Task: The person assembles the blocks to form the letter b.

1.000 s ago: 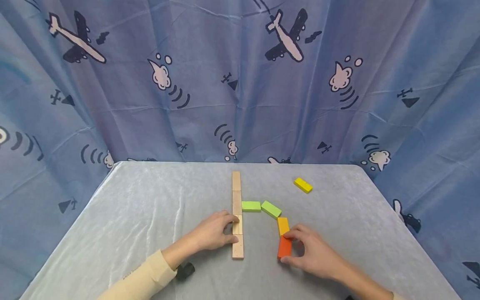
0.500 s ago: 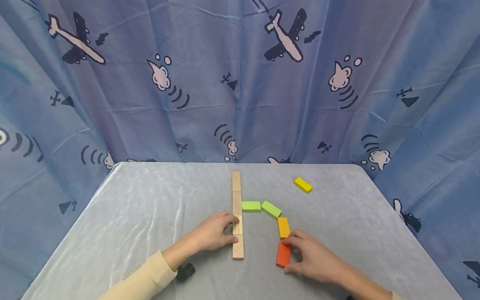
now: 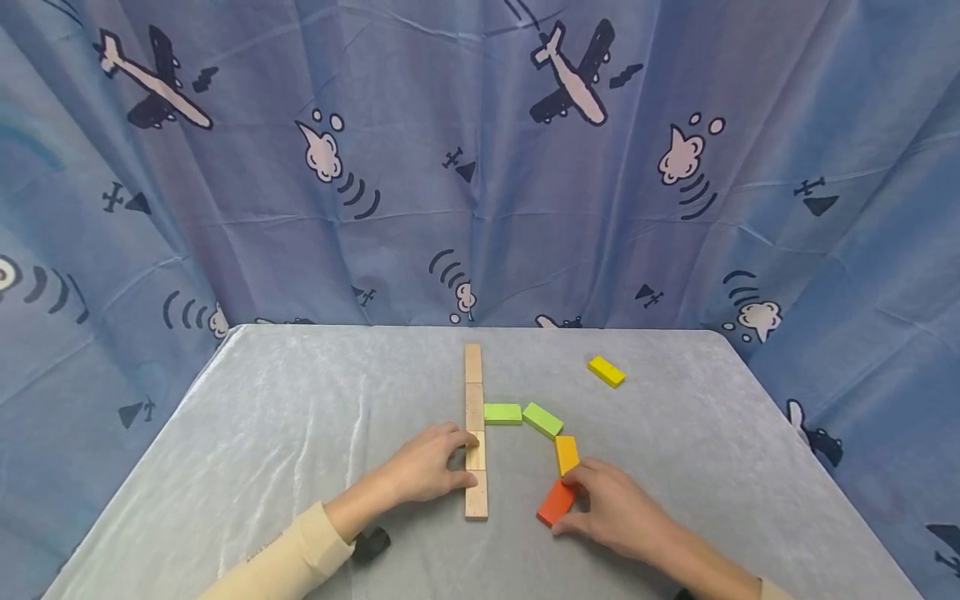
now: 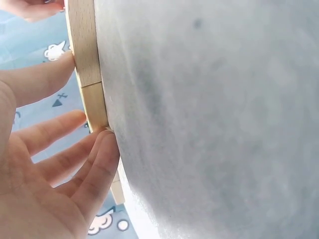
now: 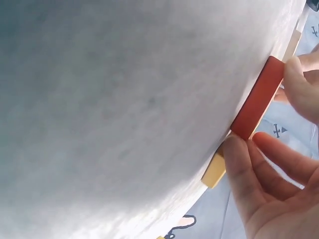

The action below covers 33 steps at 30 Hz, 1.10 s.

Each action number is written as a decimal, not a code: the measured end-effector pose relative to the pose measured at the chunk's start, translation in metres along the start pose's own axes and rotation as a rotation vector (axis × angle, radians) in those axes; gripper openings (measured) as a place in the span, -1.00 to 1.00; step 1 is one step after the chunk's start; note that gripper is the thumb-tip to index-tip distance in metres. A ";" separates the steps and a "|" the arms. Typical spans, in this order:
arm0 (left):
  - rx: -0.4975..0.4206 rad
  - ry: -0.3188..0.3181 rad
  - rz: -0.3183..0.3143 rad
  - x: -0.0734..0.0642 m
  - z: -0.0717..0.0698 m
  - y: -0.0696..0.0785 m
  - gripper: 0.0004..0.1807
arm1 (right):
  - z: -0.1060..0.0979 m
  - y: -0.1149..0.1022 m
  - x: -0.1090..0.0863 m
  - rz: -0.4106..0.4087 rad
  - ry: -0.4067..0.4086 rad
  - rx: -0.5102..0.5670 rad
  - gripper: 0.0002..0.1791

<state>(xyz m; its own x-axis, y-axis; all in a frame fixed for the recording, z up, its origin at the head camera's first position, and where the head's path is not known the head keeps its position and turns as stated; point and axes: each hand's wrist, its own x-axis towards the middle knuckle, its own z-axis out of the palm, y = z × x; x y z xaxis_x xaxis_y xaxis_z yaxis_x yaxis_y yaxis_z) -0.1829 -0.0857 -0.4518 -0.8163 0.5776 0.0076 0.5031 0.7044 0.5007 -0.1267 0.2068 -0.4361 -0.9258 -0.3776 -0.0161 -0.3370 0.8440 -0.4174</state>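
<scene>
My right hand (image 3: 618, 512) pinches a red-orange wooden block (image 3: 556, 502) by its two ends, thumb at the near end and fingers at the far one. The block lies slanted, its far end close to an orange block (image 3: 567, 455). In the right wrist view the red-orange block's long side (image 5: 259, 99) faces the camera. My left hand (image 3: 427, 464) touches a straight row of plain wooden blocks (image 3: 475, 408) from the left. Its thumb and fingers are spread along the row's edge, fairly straight in the left wrist view.
A light green block (image 3: 502, 414) meets the plain row's right side, and a second green block (image 3: 542, 419) slants from it toward the orange one. Farther back on the grey cloth-covered table (image 3: 675, 392) lies a yellow block (image 3: 606, 371). A patterned blue curtain (image 3: 405, 167) hangs behind.
The right hand has pulled the red-orange block slightly nearer, then turned it so its near end swings left. My left hand and the other blocks have stayed put.
</scene>
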 end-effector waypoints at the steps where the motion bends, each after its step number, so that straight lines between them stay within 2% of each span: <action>1: 0.000 0.000 -0.001 0.000 0.000 0.000 -0.47 | 0.001 -0.001 0.000 0.006 0.016 -0.009 -0.41; 7: 0.005 0.006 0.001 0.000 0.001 -0.001 -0.47 | 0.005 -0.004 0.003 0.059 0.064 -0.030 -0.57; 15: 0.012 0.009 -0.002 0.001 0.002 -0.001 -0.46 | -0.010 0.000 0.012 0.161 -0.002 -0.005 -0.68; 19: 0.014 0.007 -0.007 0.001 0.001 -0.001 -0.46 | -0.023 0.006 0.019 0.141 0.026 -0.003 -0.79; 24: 0.009 -0.001 -0.015 0.002 0.000 0.000 -0.45 | -0.036 0.016 0.025 0.066 0.102 -0.006 -0.90; 33: 0.014 0.005 -0.015 0.001 0.001 -0.001 -0.46 | -0.054 0.029 0.037 0.022 0.193 -0.015 -0.92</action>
<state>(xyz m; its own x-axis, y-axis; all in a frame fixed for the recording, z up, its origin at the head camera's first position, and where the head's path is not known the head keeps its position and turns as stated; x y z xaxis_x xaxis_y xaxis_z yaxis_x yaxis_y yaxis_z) -0.1840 -0.0852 -0.4528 -0.8250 0.5651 0.0048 0.4950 0.7186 0.4884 -0.1801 0.2379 -0.3996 -0.9482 -0.2798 0.1502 -0.3172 0.8576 -0.4049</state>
